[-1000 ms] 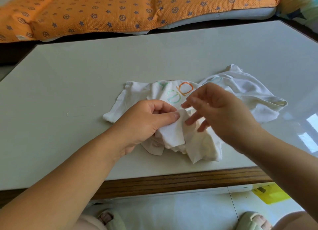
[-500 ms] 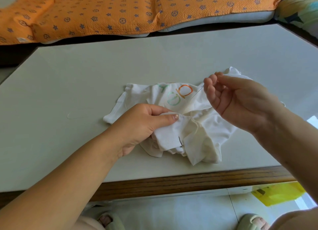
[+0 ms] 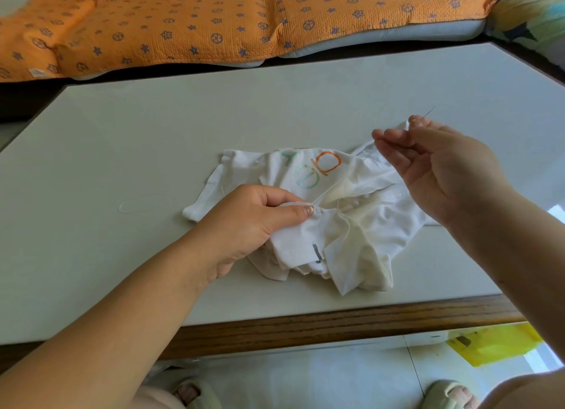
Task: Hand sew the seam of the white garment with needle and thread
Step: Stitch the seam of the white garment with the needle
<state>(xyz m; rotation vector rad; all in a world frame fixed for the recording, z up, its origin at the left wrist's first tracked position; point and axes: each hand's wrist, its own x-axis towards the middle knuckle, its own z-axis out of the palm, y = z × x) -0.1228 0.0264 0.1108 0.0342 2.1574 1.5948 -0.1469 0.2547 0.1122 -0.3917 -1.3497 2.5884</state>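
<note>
Hands are splitting the job: the left hand pinches the bunched seam of the white garment down on the surface so it can't slide, while the raised right hand pinches the needle, pulling the thread taut.

the needle, upper right, is a faint sliver, its lower end hidden in the right hand. the left hand covers part of the garment. the counter is cut off at right.
</note>
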